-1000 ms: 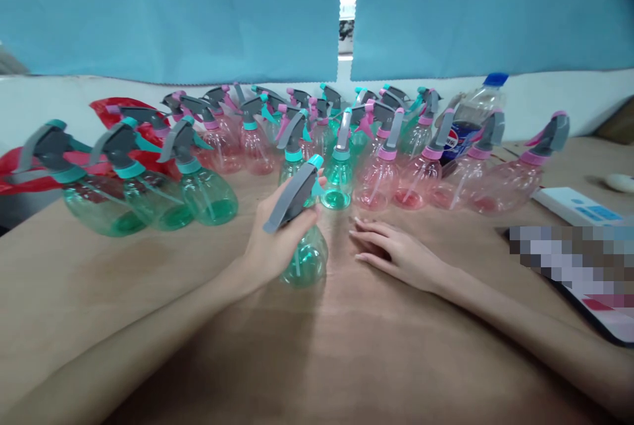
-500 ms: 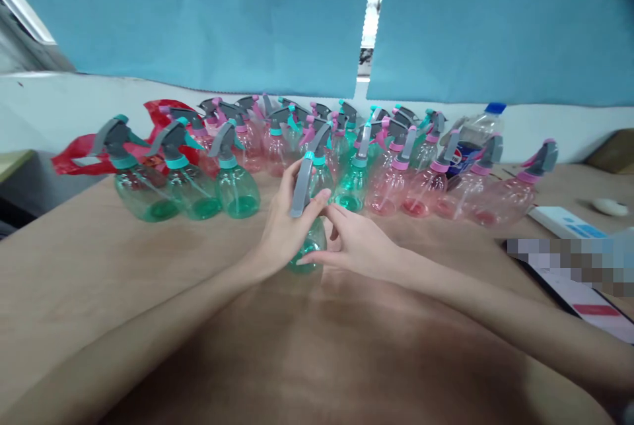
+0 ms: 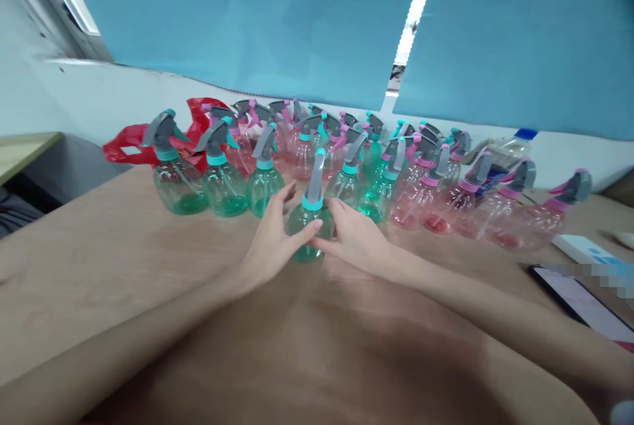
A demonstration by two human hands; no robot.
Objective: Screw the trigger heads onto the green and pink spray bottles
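A green spray bottle (image 3: 303, 218) with a turquoise collar and a grey trigger head stands upright on the wooden table (image 3: 277, 326), right in front of me. My left hand (image 3: 270, 237) curves round its left side, thumb across the front and forefinger raised near the collar. From the right, my right hand (image 3: 360, 238) grips the same bottle, its thumb meeting the left thumb at the front. The far fingers of both hands are partly hidden behind the bottle. Just beyond stands another green spray bottle (image 3: 344, 184).
Several green spray bottles (image 3: 181, 187) and pink spray bottles (image 3: 409, 204) stand in rows at the back. A red plastic bag (image 3: 129, 141) lies at the back left. On the right are a phone (image 3: 584, 303), a white box (image 3: 589, 257) and a blue-capped bottle (image 3: 518, 148).
The held bottle has turned and now stands straighter, its head clear of the left hand. My left hand has slid down to its body. The view has shifted left and tilted.
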